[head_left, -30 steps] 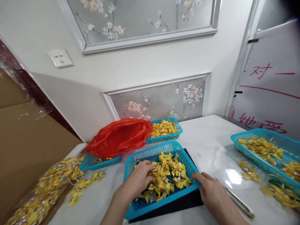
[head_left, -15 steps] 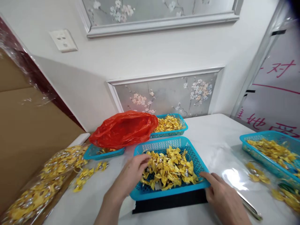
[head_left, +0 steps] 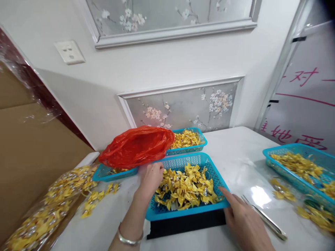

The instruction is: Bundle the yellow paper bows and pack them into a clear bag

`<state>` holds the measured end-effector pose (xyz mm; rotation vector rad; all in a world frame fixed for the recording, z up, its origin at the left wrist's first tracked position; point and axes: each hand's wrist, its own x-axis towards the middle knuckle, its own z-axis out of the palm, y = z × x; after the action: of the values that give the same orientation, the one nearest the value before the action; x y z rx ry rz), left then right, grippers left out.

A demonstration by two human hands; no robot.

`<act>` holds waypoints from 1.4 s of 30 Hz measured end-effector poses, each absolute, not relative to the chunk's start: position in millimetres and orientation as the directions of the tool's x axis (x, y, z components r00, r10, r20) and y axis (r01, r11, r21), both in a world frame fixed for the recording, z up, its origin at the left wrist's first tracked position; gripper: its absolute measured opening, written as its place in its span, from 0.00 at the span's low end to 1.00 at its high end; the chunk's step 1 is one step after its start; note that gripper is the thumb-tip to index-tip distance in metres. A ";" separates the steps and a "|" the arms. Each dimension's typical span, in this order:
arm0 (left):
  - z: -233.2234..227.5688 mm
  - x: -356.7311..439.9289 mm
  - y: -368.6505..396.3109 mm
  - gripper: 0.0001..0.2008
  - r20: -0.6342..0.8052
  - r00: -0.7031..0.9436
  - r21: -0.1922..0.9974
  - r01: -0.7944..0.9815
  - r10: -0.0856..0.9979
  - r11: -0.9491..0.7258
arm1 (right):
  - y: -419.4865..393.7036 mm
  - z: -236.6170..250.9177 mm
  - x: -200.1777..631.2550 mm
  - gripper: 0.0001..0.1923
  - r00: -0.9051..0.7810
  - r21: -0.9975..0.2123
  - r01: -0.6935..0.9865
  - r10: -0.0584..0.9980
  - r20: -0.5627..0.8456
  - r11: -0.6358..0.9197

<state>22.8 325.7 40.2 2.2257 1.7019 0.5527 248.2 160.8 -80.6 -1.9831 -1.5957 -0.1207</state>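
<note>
A blue plastic basket in the middle of the table holds a heap of yellow ribbon bows with silvery beads. My left hand, below a silver bangle, is closed over the basket's left rim near the far corner; its fingertips are partly hidden. At the near right corner, my right hand grips the rim, index finger reaching over the inside edge. Tweezers lie just right of that hand. A black strip shows on the table under the basket's near edge.
Behind, a red plastic bag rests on a blue basket, beside another basket of yellow pieces. Bagged bows and a cardboard box are at left. A further basket and loose bows are at right.
My left hand has shifted away from me along the basket's left side, from the bows to the far part of the rim. My right hand keeps its corner. The view has turned slightly.
</note>
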 end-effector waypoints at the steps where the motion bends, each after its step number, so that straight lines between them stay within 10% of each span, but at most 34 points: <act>1: 44.4 22.8 321.6 0.14 0.149 0.219 0.482 0.836 0.964 -0.265 | 159.1 -80.4 248.7 0.27 0.280 -0.422 0.902 0.868 0.409 -0.091; 7: 57.3 15.0 257.0 0.14 0.223 0.149 0.760 0.593 0.963 -0.268 | 125.1 -59.4 259.4 0.20 0.409 -0.708 0.703 0.852 0.327 -0.066; 14: 32.2 28.3 175.0 0.15 -0.196 0.264 0.980 0.018 0.945 0.198 | 90.8 -34.2 229.9 0.20 0.147 -0.987 0.161 0.989 0.004 -0.019; 24: -0.8 42.2 139.2 0.12 -0.128 0.390 0.986 0.149 0.912 0.075 | 90.7 -38.2 185.7 0.11 0.069 -0.937 0.298 0.975 0.212 0.183; 32: -3.3 22.9 125.4 0.16 -0.205 0.181 0.978 -0.008 0.962 0.210 | 85.1 -28.4 183.9 0.16 0.126 -0.968 0.196 0.975 0.181 0.154; 42: -1.3 24.4 114.5 0.17 -0.353 0.305 0.903 -0.136 0.884 0.408 | 82.9 -29.7 182.5 0.11 -0.086 -0.889 0.199 0.911 0.404 0.413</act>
<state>24.4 114.5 -1.3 0.9000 1.0317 0.8124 182.5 82.9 -29.7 -1.0130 -1.5654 0.8077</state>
